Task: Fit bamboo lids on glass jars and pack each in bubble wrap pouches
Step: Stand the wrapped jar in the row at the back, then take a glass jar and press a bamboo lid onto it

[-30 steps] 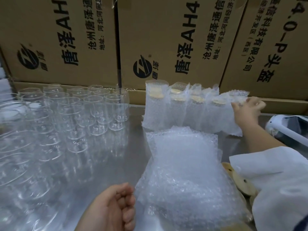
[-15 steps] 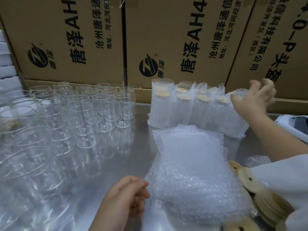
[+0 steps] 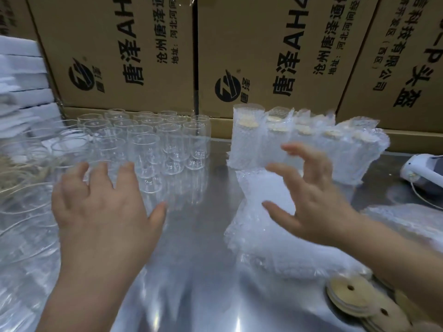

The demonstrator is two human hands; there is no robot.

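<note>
Two hands: both were released and held nothing; the left hand (image 3: 103, 212) was spread palm-down, the right hand (image 3: 311, 200) had its fingers splayed and loosely bent.
Left hand: it hovered at the near edge of the jars (image 3: 143, 149), fingertips over the closest rims; whether it touched glass could not be told.
Right hand: it hung above the pouches (image 3: 263, 236), with the packed jars (image 3: 311, 144) just beyond its fingertips.
Jars: bare and upright, they stood crowded rim to rim ahead of the left hand and out to its far side, none lidded.
Lids (image 3: 350, 295): they lay stacked beside the right forearm, nearer the person than the right hand.
Pouches: a loose pile lay under the right hand and back beneath its wrist.
Packed jars: lidded and pouched, they stood in a row past the right hand.
Step in hand: most likely fetching the next bare jar.
Doing it well: take one jar from the near edge, fingers round its body, and lift it straight up so the neighbours were not knocked; bring it to the bare surface (image 3: 196, 248) between the hands, where the right hand could reach a lid.
Risk: the glass looked slippery and tightly packed, so a sideways pull could topple several.
Beyond both hands: boxes (image 3: 119, 56) closed off the back.
</note>
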